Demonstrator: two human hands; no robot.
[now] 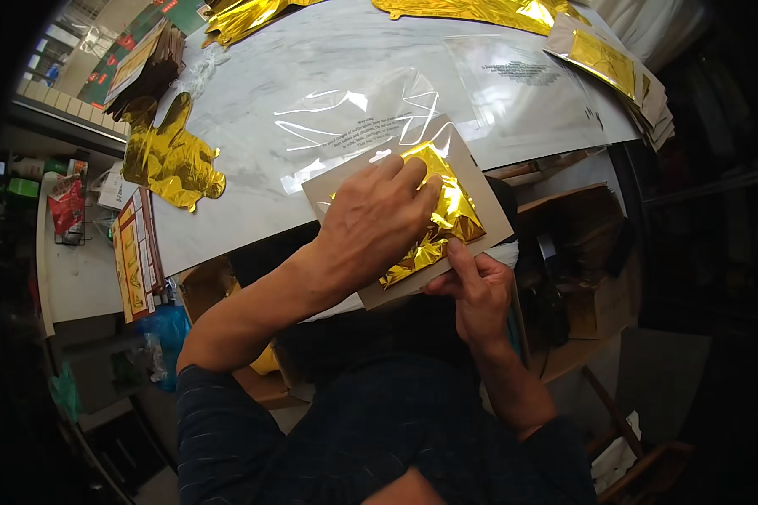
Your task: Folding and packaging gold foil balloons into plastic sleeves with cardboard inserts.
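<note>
A folded gold foil balloon (459,204) lies on a grey-brown backing card (487,192) at the near edge of the table. Over it, my left hand (377,220) is closed, its curled fingers on the foil and the fingertips hidden beneath. At the card's lower right, my right hand (478,295) grips the edge, thumb on top against the foil. Beyond the card, a clear plastic bag (337,114) with small print lies flat, partly under the card. Another clear bag (522,97) rests farther right.
Flat gold foil balloons lie on the marbled table (248,109), one (173,156) at left and others along the far edge. Stacked cards with gold foil (602,63) sit at the far right. A bundle of cards (147,63) stands far left. Cardboard boxes (573,252) sit under the table.
</note>
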